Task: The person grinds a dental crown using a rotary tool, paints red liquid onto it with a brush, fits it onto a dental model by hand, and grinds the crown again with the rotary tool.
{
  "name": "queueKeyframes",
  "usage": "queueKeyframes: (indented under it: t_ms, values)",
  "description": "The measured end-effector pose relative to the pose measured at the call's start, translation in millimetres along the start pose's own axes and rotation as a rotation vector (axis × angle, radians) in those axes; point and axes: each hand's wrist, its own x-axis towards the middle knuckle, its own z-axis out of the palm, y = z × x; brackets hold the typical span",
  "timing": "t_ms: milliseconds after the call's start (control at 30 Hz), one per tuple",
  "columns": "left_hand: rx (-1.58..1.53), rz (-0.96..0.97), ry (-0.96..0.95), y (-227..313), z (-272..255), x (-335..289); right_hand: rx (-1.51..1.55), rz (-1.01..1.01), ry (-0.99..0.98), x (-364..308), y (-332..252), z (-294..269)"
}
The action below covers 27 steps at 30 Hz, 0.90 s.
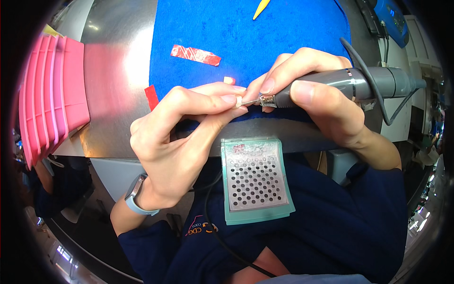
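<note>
My left hand (175, 123) pinches a tiny cream-white piece (239, 101), which looks like a dental crown, between thumb and fingertips. My right hand (326, 94) is wrapped round a dark grey rotary handpiece (331, 84). From its metal collar a thin bur (250, 102) points left and meets the small piece, or comes very close to it. Both hands meet above the near edge of a blue towel (255, 42). Just beyond the left fingertips lies another small cream and reddish piece (229, 80).
Red strips (195, 55) and a yellow pointed tool (260, 8) lie on the towel. Pink stacked trays (54, 94) stand left on the metal bench (109, 94). Below the hands is a green-framed perforated suction grille (255, 184). The handpiece cord (373, 85) loops at right, near a blue device (391, 21).
</note>
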Motion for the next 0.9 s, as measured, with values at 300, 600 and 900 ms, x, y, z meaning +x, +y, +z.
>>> queueKeyframes:
  t_ms: [300, 600, 900]
  values:
    - [-0.064, -0.131, 0.03, 4, 2, 0, 0.255, -0.086, 0.064, 0, 12, 2]
    - [-0.036, -0.147, 0.027, 7, 0, 0, 0.172, -0.071, 0.045, -1, 6, 2]
    - [0.027, -0.097, -0.011, 10, 1, 2, 0.067, -0.027, 0.006, -1, 3, -2]
